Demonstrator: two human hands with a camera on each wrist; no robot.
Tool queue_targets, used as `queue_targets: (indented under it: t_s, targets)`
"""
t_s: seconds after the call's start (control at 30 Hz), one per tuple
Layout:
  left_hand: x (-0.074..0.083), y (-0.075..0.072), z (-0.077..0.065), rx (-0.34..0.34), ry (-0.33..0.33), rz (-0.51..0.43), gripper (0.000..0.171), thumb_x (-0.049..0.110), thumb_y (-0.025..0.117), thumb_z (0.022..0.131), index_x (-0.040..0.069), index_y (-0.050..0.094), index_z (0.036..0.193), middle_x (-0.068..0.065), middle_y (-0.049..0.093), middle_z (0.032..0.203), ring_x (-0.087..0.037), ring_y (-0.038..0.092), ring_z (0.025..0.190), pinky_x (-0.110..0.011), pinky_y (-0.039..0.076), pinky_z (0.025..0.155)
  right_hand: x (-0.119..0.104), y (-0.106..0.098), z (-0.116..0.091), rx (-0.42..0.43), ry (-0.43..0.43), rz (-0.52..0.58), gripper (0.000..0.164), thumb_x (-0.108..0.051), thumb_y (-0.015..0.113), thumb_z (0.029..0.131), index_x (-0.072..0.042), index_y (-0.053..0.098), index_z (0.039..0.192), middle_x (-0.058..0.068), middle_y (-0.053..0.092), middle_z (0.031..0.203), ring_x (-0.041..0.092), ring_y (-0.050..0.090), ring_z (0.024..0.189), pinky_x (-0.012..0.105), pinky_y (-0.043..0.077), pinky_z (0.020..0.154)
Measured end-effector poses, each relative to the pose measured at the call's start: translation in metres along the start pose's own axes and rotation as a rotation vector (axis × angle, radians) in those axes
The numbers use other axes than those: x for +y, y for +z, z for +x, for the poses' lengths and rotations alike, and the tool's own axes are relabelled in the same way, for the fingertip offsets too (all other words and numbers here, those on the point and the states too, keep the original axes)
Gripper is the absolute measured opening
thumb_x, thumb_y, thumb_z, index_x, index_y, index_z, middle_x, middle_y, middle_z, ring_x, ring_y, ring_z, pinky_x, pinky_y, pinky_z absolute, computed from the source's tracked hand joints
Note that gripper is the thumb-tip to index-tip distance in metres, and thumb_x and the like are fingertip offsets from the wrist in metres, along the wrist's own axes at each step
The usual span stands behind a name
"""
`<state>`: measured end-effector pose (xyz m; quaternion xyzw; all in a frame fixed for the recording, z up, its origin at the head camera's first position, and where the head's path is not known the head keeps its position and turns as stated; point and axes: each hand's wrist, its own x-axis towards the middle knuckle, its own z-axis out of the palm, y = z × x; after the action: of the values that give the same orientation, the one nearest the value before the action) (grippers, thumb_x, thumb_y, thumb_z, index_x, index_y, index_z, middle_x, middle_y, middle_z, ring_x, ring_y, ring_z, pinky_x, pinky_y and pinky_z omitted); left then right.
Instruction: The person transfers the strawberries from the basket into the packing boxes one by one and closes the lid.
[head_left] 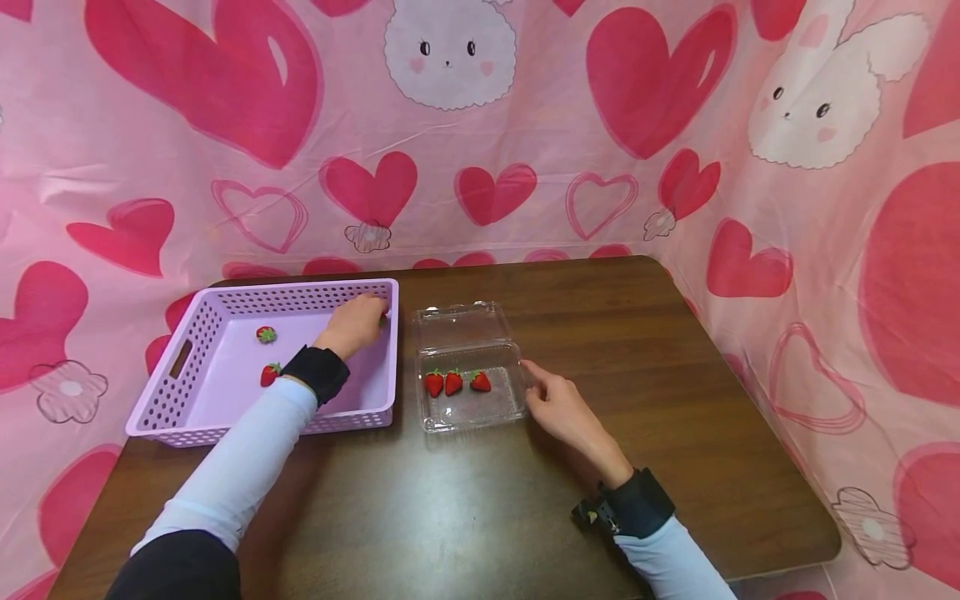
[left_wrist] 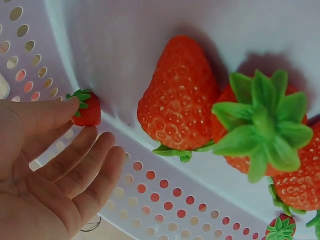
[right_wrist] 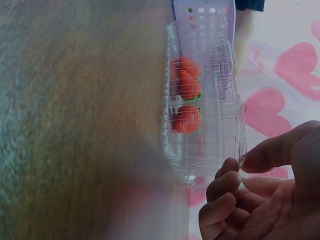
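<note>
In the head view my left hand (head_left: 356, 323) reaches into the far right corner of the lilac basket (head_left: 395, 358). The left wrist view shows its thumb and fingers pinching a small red strawberry (left_wrist: 89, 114) with green leaves, against the basket wall. Larger in that view, another strawberry (left_wrist: 180, 95) lies on the basket floor among several more. My right hand (head_left: 562, 407) pinches the right rim of a clear plastic clamshell container (head_left: 487, 417), whose lid (head_left: 461, 327) is folded back. Three strawberries sit in the container in a row, including the rightmost strawberry (head_left: 480, 382).
A brown wooden table (head_left: 450, 517) carries the basket on the left and the container just right of it. Two strawberries show in the basket's middle, one strawberry (head_left: 266, 334) behind the other. A pink heart-printed cloth (head_left: 555, 125) hangs behind and beside the table.
</note>
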<state>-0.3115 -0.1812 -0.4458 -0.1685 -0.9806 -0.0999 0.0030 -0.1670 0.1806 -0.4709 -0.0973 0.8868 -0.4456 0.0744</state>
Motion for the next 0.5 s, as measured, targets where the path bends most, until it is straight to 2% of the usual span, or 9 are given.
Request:
queue_targets:
  t_s: [0.23, 0.5]
  targets:
    - [-0.0002, -0.0013, -0.003, 0.013, -0.004, -0.02, 0.006, -0.006, 0.065, 0.085, 0.0, 0.068, 0.088, -0.024, 0.07, 0.1, -0.046, 0.068, 0.098, -0.061, 0.053, 0.08, -0.0008, -0.0007, -0.0013, 0.002, 0.007, -0.002, 0.055, -0.009, 0.057, 0.102, -0.006, 0.048, 0.157, -0.001, 0.046, 0.069, 0.014, 0.044, 0.056, 0.026, 0.037, 0.053]
    - [-0.0026, -0.0003, -0.0033, 0.039, -0.002, -0.009, 0.003, -0.002, 0.066, 0.089, -0.004, 0.068, 0.088, -0.026, 0.07, 0.1, -0.048, 0.068, 0.1, -0.061, 0.053, 0.083, -0.0015, -0.0003, -0.0012, 0.0, 0.014, -0.005, 0.055, -0.009, 0.057, 0.103, -0.006, 0.048, 0.157, 0.0, 0.047, 0.069, 0.016, 0.045, 0.056, 0.027, 0.039, 0.054]
